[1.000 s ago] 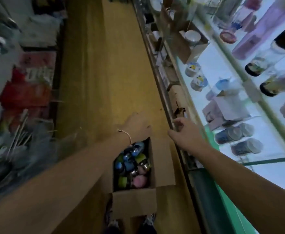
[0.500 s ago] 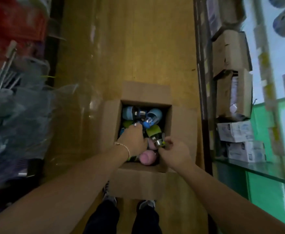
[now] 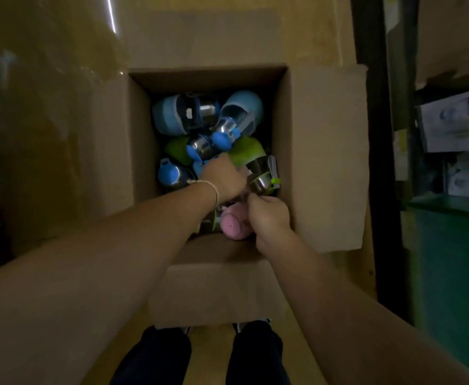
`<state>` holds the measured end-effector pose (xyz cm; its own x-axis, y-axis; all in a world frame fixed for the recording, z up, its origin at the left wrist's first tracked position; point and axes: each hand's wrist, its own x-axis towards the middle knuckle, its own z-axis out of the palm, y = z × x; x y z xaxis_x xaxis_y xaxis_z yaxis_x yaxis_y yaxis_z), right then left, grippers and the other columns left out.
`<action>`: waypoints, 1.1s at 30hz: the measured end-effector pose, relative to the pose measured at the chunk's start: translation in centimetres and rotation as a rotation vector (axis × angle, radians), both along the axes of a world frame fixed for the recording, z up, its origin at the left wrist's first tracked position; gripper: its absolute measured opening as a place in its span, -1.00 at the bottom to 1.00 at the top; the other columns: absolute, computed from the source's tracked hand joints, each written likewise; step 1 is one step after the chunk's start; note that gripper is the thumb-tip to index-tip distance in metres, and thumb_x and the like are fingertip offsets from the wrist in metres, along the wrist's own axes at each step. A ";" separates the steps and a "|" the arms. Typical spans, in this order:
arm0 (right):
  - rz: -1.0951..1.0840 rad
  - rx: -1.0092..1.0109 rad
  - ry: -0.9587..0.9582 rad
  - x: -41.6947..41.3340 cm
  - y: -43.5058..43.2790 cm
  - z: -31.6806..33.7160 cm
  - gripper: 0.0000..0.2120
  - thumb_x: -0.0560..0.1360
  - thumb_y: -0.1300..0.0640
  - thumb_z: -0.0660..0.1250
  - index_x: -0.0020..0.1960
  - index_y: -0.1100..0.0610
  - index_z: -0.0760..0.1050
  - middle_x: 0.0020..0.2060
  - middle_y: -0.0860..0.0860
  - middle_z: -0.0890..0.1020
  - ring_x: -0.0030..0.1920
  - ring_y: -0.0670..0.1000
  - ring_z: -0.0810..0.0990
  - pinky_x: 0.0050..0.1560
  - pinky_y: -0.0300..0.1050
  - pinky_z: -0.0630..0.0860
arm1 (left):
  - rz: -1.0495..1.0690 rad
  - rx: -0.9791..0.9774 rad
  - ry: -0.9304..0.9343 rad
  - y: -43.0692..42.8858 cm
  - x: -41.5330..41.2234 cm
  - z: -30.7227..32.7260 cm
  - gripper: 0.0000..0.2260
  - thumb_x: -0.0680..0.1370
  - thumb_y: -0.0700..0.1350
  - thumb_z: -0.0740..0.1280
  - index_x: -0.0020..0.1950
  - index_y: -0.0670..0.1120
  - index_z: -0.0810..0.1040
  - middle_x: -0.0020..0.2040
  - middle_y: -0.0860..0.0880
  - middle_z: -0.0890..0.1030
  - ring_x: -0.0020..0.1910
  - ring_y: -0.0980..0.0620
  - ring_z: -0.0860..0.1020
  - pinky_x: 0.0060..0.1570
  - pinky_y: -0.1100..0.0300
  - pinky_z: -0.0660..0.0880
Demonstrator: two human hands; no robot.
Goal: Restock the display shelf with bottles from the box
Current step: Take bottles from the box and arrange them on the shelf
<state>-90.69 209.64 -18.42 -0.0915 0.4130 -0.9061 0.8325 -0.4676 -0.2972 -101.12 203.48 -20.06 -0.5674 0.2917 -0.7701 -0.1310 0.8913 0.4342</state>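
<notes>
An open cardboard box (image 3: 325, 157) sits on the wooden floor (image 3: 61, 120), just beside the shelf (image 3: 377, 107) at the right. Bottles are heaped inside it: blue bottles (image 3: 183, 112) toward the far wall, a green bottle (image 3: 248, 154) at the right wall and a pink bottle (image 3: 234, 225) at the near edge. The left hand (image 3: 222, 176) reaches in among them with its fingers hidden, so its grasp cannot be told. The right hand (image 3: 269, 215) is curled tight against the green bottle's steel end, but I cannot tell whether it grips it.
</notes>
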 end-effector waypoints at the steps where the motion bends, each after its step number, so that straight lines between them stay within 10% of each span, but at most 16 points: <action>1: -0.086 -0.039 -0.009 0.0 0.0 -0.7 -0.84 0.53 0.10 0.38 -0.06 0.19 0.64 -0.42 -0.04 0.64 -0.29 -0.01 0.61 -0.18 -0.09 0.60 | 0.053 -0.009 -0.012 0.5 -0.2 -1.3 -0.68 0.61 0.06 0.25 0.07 -0.21 0.47 0.04 -0.06 0.53 0.05 -0.03 0.50 -0.10 0.25 0.31; 6: -0.514 -0.200 0.049 -0.5 0.2 -4.8 -0.73 0.53 -0.06 0.42 0.01 0.16 0.63 -0.17 0.12 0.71 -0.17 0.16 0.70 0.02 0.19 0.65 | 0.396 0.013 -0.122 2.2 -0.5 -6.0 -0.59 0.52 0.11 0.34 0.13 -0.22 0.52 0.01 -0.10 0.60 0.00 -0.10 0.59 -0.02 0.13 0.55; 11: -0.786 -0.330 0.128 -1.1 0.5 -7.2 -0.59 0.52 -0.16 0.41 0.15 0.15 0.61 -0.11 0.16 0.74 -0.18 0.14 0.74 -0.18 0.04 0.67 | 0.717 0.137 -0.259 2.9 -0.2 -7.3 -0.26 0.26 0.23 0.46 0.31 -0.17 0.47 0.04 -0.13 0.65 -0.11 -0.13 0.67 -0.10 -0.05 0.65; 14: -0.821 -0.395 0.154 -1.7 0.7 -7.5 -0.56 0.54 -0.16 0.38 0.25 0.14 0.58 0.01 0.19 0.71 -0.05 0.17 0.71 -0.15 0.07 0.67 | 0.856 0.228 -0.365 3.1 -0.5 -8.9 -0.19 0.15 0.19 0.54 0.30 -0.15 0.48 0.02 -0.16 0.67 -0.15 -0.17 0.69 -0.16 -0.17 0.64; 18: -0.832 -0.435 0.180 -2.4 1.6 -6.8 -0.64 0.59 -0.11 0.33 -0.06 0.21 0.58 -0.39 0.16 0.68 -0.49 0.10 0.66 -0.60 -0.12 0.52 | 0.911 0.264 -0.378 3.6 -1.0 -9.4 -0.41 0.31 0.09 0.58 0.25 -0.08 0.50 0.01 -0.13 0.68 -0.12 -0.14 0.69 -0.12 -0.15 0.63; 21: -0.808 -0.429 0.163 -2.6 2.0 -6.7 -0.65 0.60 -0.08 0.31 -0.15 0.19 0.54 -0.39 0.16 0.65 -0.45 0.10 0.63 -0.66 -0.18 0.47 | 0.931 0.259 -0.375 3.8 -0.9 -9.7 -0.53 0.37 0.04 0.55 0.18 -0.06 0.51 -0.01 -0.13 0.67 -0.11 -0.16 0.69 -0.08 -0.17 0.62; 28: -0.816 -0.354 0.062 -0.7 -0.2 -6.0 -0.51 0.44 -0.17 0.48 0.17 0.18 0.58 0.02 0.21 0.70 -0.07 0.16 0.71 0.02 0.15 0.65 | 0.928 0.177 -0.445 2.2 0.8 -7.5 -0.43 0.37 0.08 0.52 0.31 -0.05 0.46 0.06 -0.16 0.66 -0.12 -0.17 0.68 -0.27 -0.13 0.62; 33: -0.773 -0.303 0.016 2.9 -0.6 -2.8 -0.68 0.50 -0.04 0.45 0.06 0.20 0.55 -0.12 0.14 0.69 -0.36 0.03 0.68 -0.45 -0.21 0.56 | 0.882 0.056 -0.517 0.2 3.2 -4.7 -0.38 0.33 0.15 0.53 0.26 -0.11 0.46 0.07 -0.15 0.64 -0.06 -0.17 0.66 -0.14 -0.16 0.63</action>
